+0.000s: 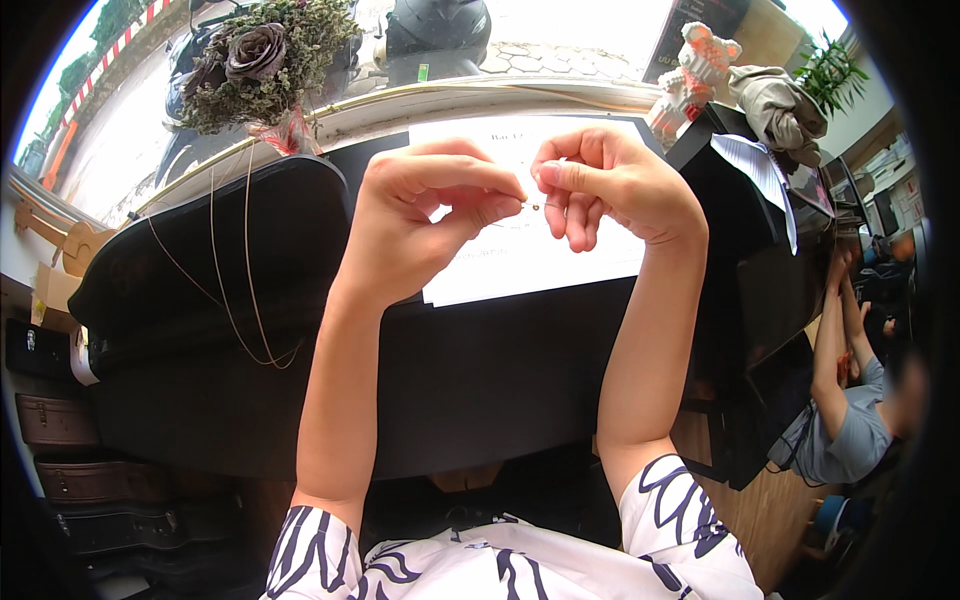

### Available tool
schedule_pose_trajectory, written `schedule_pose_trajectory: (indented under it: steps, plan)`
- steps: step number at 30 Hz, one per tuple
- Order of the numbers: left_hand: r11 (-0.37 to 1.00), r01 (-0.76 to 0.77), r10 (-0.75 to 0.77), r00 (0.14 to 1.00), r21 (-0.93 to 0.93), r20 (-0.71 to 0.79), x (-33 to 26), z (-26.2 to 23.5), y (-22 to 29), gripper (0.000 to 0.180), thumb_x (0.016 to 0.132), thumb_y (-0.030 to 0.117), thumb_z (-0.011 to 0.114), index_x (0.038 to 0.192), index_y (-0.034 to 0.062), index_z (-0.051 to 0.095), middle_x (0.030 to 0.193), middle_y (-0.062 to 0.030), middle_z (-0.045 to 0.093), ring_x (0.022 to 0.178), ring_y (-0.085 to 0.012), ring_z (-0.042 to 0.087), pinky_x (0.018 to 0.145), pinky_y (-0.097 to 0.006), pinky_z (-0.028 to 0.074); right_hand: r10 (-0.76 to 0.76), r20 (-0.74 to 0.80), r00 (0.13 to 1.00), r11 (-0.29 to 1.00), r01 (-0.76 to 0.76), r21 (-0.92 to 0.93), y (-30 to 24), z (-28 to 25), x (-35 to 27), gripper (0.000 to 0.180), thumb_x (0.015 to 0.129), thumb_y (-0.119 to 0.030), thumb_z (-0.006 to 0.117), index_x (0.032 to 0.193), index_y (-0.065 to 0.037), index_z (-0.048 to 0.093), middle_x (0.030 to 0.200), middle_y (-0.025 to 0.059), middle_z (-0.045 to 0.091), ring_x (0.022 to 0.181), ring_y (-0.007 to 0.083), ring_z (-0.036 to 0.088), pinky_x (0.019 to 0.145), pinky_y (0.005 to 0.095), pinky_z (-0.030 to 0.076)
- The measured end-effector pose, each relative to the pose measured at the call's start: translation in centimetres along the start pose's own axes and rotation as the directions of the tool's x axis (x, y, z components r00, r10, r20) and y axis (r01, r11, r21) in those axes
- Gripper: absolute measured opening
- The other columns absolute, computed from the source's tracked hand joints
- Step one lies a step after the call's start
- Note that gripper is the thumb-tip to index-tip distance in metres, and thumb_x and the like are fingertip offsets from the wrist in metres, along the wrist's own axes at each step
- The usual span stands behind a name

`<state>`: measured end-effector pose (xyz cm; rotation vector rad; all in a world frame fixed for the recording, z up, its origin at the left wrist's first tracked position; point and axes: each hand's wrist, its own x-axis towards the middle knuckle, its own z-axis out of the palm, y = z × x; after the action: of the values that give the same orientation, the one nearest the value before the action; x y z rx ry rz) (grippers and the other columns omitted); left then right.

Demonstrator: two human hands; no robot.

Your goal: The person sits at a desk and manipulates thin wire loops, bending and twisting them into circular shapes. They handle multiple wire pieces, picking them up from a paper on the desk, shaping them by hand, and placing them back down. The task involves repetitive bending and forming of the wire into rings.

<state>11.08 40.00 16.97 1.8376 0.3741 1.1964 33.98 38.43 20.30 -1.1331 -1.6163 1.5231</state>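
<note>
My left hand [430, 210] is closed in a pinch on a thin metal string [247, 255], close to a small round ring-like end piece [536, 208]. Loops of the string hang at the left, over a black curved surface. Facing it, my right hand [610, 185] has thumb and forefinger pressed together just above the end piece; whatever lies between them is too small to make out. Its other fingers curl below, near the string's end. Both hands are raised over white printed sheets [560, 270].
A dark table [490, 370] spans the front. Dried flowers [260, 70] stand far left by the window, a bear figurine [695, 75] far right, beside a crumpled beige cloth [778, 105]. Dark cases [100, 482] are stacked at left. Another person [850, 420] sits at right.
</note>
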Motion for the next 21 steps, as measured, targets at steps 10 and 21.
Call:
schedule_pose_trajectory:
  steps: [10,21]
  plan:
    - [0.928,0.356,-0.37,0.917,-0.112,-0.147,-0.2,-0.6,-0.2,0.017,0.097,0.015,0.068,0.097,-0.0015,0.068,0.07,-0.0043,0.065,0.061,-0.0098,0.062,0.055,-0.022,0.047,-0.354,-0.235,0.905,0.934,0.333,-0.128,1.3,-0.8,1.2,0.022,0.099,-0.027,0.065,0.098,-0.006,0.07,0.1,0.0123,0.072,0.072,0.0104,0.069,0.066,0.0247,0.056]
    - [0.911,0.31,-0.361,0.919,-0.274,-0.16,-1.1,1.1,1.4,0.027,0.101,0.022,0.063,0.099,-0.0031,0.072,0.071,-0.0049,0.065,0.063,-0.0104,0.062,0.057,-0.024,0.048,-0.415,-0.362,0.834,0.91,0.376,-0.176,2.3,1.6,-2.5,0.023,0.096,-0.023,0.067,0.101,0.0,0.068,0.104,0.0105,0.07,0.065,0.0073,0.06,0.054,0.0204,0.045]
